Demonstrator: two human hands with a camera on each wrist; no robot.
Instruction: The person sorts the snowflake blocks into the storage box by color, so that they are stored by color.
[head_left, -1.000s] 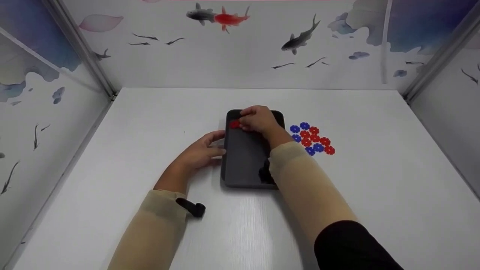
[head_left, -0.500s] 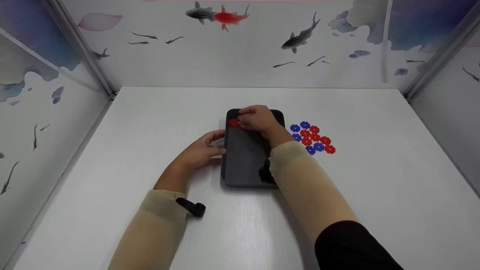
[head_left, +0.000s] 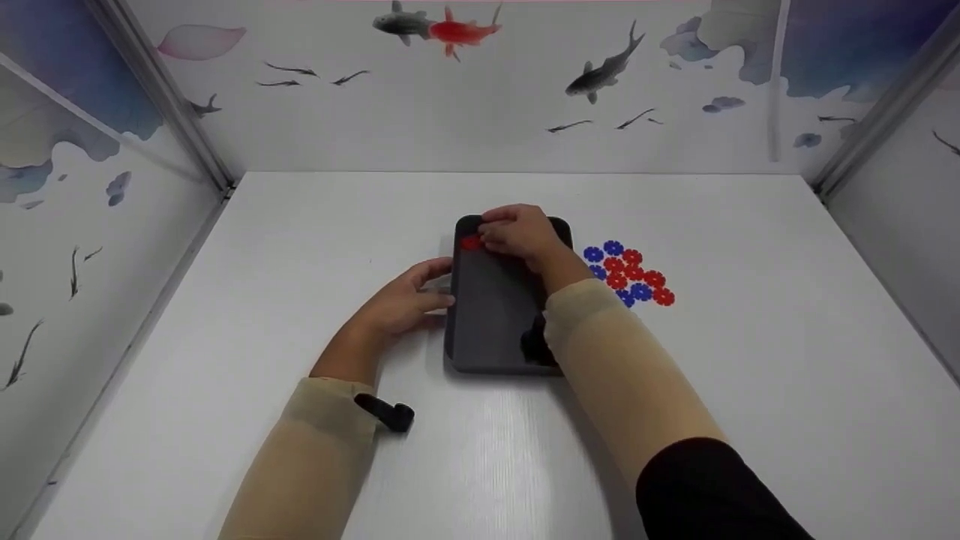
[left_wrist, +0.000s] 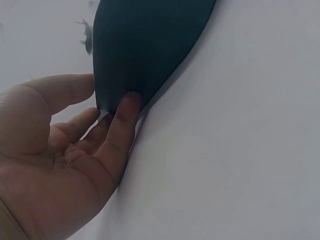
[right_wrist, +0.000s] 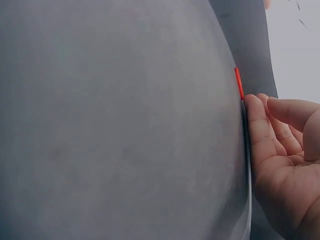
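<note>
A dark grey rectangular tray point(head_left: 491, 322) lies mid-table, its long side running away from me. My left hand point(head_left: 397, 304) touches its left side; in the left wrist view the fairly straight fingers and thumb rest against the outer wall point(left_wrist: 145, 45). My right hand point(head_left: 521, 234) reaches across into the far end of the tray. Its fingertips touch or nearly touch a red notched plastic disc point(head_left: 471, 242) near the far left corner. From the right wrist, that disc point(right_wrist: 239, 83) shows edge-on beside extended fingertips. Whether anything lies under the right palm is hidden.
Several red notched discs point(head_left: 634, 272) and blue notched discs point(head_left: 640, 291) lie flat on the white table point(head_left: 300, 225), right of the tray. Printed panels point(head_left: 480, 112) with fish wall in the back and sides. My right forearm passes over the tray's right edge.
The right hand has shifted very slightly toward the tray's far end, with the red disc beside its fingertips. The left hand keeps its place, and the loose discs lie as before.
</note>
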